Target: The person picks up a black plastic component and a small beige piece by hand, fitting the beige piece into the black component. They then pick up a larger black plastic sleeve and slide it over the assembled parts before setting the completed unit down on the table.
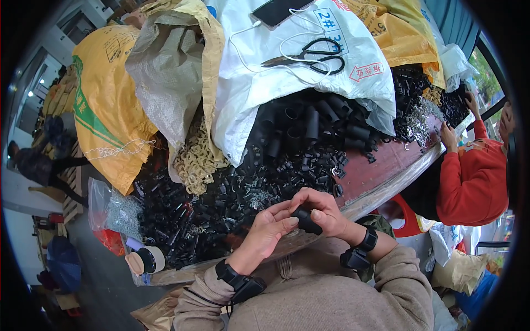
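Close in front of my body, above the table's near edge, a short black plastic cylinder (pixel 307 222) is in my right hand (pixel 329 211), gripped between thumb and curled fingers. My left hand (pixel 266 230) meets it from the left, its thumb and fingers pinched together against the cylinder's end. Whatever small piece sits in that pinch is mostly hidden. Beyond both hands spreads a heap of small black plastic parts (pixel 221 207). Larger black tubes (pixel 312 124) spill from the mouth of a white woven sack (pixel 248 105).
Scissors (pixel 309 58) and a phone (pixel 276 12) with a white cable lie on the white sack. Tan rings (pixel 196 163) spill from a beige sack (pixel 168 66). A lidded jar (pixel 148 259) stands at the left corner. At the right, a person in red (pixel 475 176) works by metal pieces (pixel 422 118).
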Available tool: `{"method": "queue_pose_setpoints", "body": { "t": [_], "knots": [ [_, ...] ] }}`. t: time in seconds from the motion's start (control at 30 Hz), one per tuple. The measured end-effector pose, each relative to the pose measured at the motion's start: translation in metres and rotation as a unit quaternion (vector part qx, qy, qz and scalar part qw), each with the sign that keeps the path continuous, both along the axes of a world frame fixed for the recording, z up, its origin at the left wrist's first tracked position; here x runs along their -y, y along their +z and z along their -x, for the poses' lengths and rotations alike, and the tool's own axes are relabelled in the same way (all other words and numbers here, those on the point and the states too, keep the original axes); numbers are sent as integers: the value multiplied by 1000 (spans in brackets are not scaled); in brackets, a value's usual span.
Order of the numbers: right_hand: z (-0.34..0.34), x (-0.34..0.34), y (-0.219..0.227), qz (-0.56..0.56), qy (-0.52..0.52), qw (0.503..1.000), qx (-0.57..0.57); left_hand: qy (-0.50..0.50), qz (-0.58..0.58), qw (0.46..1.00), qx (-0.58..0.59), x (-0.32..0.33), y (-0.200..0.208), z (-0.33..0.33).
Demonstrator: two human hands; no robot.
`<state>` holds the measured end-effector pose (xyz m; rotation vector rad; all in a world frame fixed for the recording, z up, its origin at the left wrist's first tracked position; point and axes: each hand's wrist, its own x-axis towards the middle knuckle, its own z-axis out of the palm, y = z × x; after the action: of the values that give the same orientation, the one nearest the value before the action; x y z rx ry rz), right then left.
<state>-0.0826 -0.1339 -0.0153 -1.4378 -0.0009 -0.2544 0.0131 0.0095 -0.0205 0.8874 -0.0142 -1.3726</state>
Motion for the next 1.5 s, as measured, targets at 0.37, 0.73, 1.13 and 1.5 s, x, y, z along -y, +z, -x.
{"method": "queue_pose_setpoints", "body": {
  "t": [0.37, 0.73, 1.13, 1.5],
  "knots": [
    [86, 54, 17, -45, 23, 997, -65, -111, -35, 976, 184, -17, 15, -23],
    [299, 46, -133, 389, -90, 758, -516, 52, -105, 933, 341, -60, 9, -87],
    [182, 81, -66, 172, 54, 862, -473, 75, -347, 545, 760, -75, 8, -128],
    [113, 71, 11, 58, 250, 924, -284, -43, -459, 394, 795, -112, -9, -129]
  ]
}}
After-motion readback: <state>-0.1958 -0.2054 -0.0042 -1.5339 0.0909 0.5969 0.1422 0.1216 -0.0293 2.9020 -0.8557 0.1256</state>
